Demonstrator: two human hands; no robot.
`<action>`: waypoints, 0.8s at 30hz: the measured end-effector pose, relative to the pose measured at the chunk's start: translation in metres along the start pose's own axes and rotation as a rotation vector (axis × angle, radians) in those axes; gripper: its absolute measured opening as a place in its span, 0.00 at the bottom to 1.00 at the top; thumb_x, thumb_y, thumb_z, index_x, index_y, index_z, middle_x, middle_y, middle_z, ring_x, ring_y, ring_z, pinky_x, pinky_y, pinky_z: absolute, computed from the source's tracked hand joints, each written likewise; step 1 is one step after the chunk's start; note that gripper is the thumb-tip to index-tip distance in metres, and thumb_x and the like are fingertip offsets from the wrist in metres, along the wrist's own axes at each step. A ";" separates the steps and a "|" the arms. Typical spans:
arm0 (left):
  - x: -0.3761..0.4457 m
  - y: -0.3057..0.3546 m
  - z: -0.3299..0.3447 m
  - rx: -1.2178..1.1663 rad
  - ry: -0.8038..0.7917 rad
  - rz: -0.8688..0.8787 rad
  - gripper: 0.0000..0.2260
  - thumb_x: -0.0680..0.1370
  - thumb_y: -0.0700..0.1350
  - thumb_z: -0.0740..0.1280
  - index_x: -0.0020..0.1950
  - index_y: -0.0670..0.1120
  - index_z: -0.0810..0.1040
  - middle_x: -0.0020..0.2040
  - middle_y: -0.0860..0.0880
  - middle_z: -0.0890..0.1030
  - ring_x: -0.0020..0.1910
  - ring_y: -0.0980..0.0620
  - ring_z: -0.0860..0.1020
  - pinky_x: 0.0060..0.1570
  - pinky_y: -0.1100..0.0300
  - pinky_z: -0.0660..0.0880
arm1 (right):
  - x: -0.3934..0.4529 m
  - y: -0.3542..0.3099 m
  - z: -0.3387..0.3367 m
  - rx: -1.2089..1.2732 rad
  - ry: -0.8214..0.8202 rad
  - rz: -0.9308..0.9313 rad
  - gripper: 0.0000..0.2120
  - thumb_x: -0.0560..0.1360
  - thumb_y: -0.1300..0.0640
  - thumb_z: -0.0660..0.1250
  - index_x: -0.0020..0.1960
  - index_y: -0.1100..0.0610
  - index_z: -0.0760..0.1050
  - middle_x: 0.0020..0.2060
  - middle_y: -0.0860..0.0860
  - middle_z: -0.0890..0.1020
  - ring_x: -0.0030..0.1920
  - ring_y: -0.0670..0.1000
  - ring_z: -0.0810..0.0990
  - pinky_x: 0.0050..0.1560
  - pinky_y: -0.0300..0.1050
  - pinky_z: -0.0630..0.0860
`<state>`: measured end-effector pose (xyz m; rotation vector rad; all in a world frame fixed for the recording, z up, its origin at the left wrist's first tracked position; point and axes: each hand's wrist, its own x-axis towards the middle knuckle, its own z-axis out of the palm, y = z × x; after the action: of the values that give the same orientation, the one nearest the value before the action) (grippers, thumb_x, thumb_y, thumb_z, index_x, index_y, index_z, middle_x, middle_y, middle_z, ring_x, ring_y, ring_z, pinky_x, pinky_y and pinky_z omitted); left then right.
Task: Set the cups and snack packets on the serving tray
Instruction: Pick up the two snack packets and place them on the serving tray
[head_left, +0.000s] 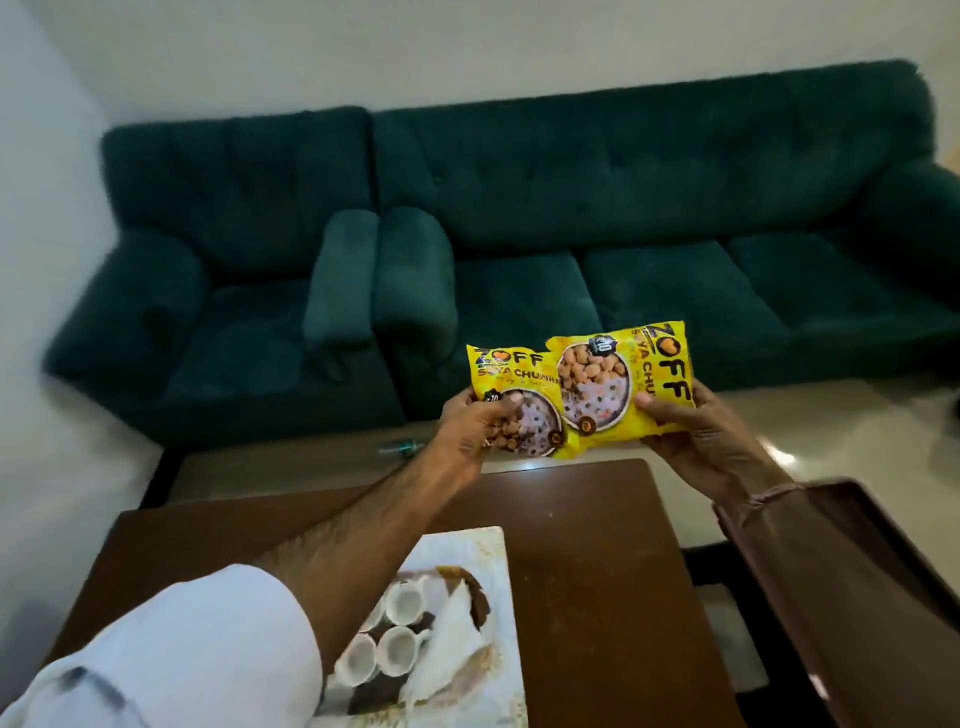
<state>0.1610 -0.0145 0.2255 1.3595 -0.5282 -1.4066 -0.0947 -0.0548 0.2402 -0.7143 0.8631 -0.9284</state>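
Observation:
Two yellow snack packets are held up in the air above the far edge of the brown table (597, 545). My left hand (470, 431) grips the left packet (511, 379) at its lower left corner. My right hand (696, 436) grips the right packet (623, 374), which overlaps the left one. The white serving tray (493, 551) lies on the table near me, partly hidden by my left sleeve. Several white paper cups (397, 647) stand close together on it, beside a folded white napkin (457, 639).
A dark green sofa (571, 208) and a matching armchair (208, 260) stand against the wall beyond the table. A small green item (402, 448) lies on the floor between sofa and table. A brown sleeve covers my right forearm.

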 end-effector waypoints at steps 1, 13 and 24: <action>-0.006 0.009 -0.018 -0.012 0.025 0.012 0.13 0.69 0.34 0.74 0.52 0.41 0.81 0.51 0.40 0.84 0.47 0.42 0.83 0.51 0.47 0.80 | 0.002 0.001 0.017 -0.011 -0.018 0.011 0.26 0.67 0.66 0.75 0.64 0.59 0.76 0.61 0.60 0.81 0.57 0.60 0.83 0.51 0.54 0.82; -0.074 0.014 -0.270 -0.123 0.288 -0.006 0.15 0.66 0.37 0.76 0.51 0.42 0.81 0.46 0.42 0.86 0.44 0.40 0.84 0.45 0.46 0.82 | 0.005 0.098 0.169 -0.080 -0.051 0.266 0.24 0.72 0.55 0.69 0.67 0.59 0.75 0.60 0.59 0.83 0.57 0.63 0.83 0.51 0.66 0.80; -0.086 -0.139 -0.414 -0.041 0.482 -0.202 0.11 0.69 0.34 0.74 0.50 0.41 0.81 0.48 0.41 0.85 0.47 0.41 0.82 0.50 0.43 0.80 | 0.006 0.265 0.123 -0.356 0.123 0.464 0.18 0.77 0.51 0.66 0.61 0.62 0.77 0.55 0.65 0.83 0.51 0.69 0.83 0.48 0.70 0.79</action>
<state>0.4656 0.2495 0.0379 1.6851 -0.0447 -1.1778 0.1138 0.0717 0.0787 -0.7205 1.2584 -0.4085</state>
